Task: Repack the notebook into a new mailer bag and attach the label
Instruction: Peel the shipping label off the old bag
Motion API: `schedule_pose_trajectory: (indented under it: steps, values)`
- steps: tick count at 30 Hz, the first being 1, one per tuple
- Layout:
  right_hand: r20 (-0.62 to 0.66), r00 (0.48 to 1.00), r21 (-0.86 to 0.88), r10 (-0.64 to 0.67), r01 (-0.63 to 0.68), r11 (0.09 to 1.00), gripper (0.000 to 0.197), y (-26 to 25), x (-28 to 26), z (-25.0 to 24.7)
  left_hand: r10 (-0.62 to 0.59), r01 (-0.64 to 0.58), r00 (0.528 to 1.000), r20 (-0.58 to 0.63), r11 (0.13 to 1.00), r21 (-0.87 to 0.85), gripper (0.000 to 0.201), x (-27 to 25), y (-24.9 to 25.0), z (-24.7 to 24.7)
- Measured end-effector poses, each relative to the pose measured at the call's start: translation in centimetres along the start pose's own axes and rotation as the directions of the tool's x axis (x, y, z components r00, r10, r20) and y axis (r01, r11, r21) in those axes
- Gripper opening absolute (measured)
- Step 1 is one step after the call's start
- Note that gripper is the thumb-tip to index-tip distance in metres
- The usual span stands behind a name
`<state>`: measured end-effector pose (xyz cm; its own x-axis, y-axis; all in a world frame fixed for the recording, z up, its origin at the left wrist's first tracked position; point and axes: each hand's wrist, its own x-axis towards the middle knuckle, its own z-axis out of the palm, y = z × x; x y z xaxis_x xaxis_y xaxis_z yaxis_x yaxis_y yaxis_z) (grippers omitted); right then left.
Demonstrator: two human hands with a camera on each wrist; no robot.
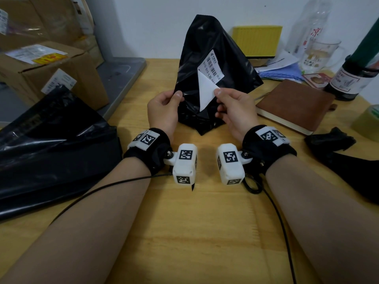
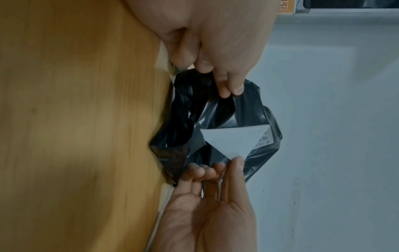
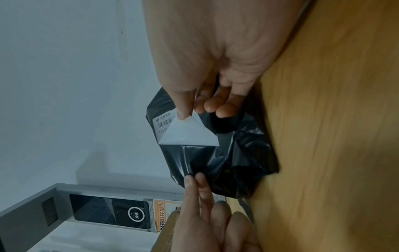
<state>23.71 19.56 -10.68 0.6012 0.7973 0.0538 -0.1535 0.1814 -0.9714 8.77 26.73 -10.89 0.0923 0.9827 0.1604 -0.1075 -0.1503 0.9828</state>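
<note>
Both hands are up over the wooden table [image 1: 194, 232], holding a crumpled black mailer bag [image 1: 207, 50] upright between them, its bottom end touching the tabletop. The left hand [image 1: 164, 111] is pinching the bag's left edge between thumb and fingers. The right hand [image 1: 233, 107] is pinching a peeled-up corner of the white label [image 1: 206, 89], thumb on top and fingers curled behind it. The label is sitting on the front of the bag just above that hand, with the lifted part folding over as a blank white triangle and the rest sticking flat to the plastic.

The bag is glossy and wrinkled all over, coming to a peak at the top. The label is showing a barcode, a small logo with Chinese characters too small to make out, and digits reading "010-010-L30-55", cut off by the fold.

The brown notebook [image 1: 295, 103] is lying flat on the table right of the right hand, apart from it. Another black mailer bag [image 1: 51, 144] is lying flat at the left.
</note>
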Motion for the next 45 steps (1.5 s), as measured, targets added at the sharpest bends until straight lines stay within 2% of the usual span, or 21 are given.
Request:
schedule_pose_trajectory:
  steps: [9,16,21,45]
  values:
    - [-0.040,0.999,0.004,-0.015,0.015,1.000,0.021,0.48,0.69,-0.34,0.004,-0.004,1.000,-0.018,1.000,-0.003,0.011,0.09,0.00,-0.07]
    - [-0.053,0.998,0.011,-0.037,0.038,0.999,0.019,0.53,0.92,-0.37,0.003,-0.003,1.000,-0.022,1.000,0.004,0.014,0.22,-0.16,-0.10]
    - [-0.077,0.996,0.017,-0.039,0.041,0.999,0.030,0.62,1.02,-0.36,-0.007,0.007,1.000,-0.027,1.000,0.004,0.015,0.24,-0.18,-0.14]
    - [-0.121,0.991,0.029,-0.061,0.065,0.997,0.010,0.00,0.55,-0.35,-0.030,0.029,0.998,-0.055,0.999,-0.016,0.016,0.37,-0.20,-0.16]
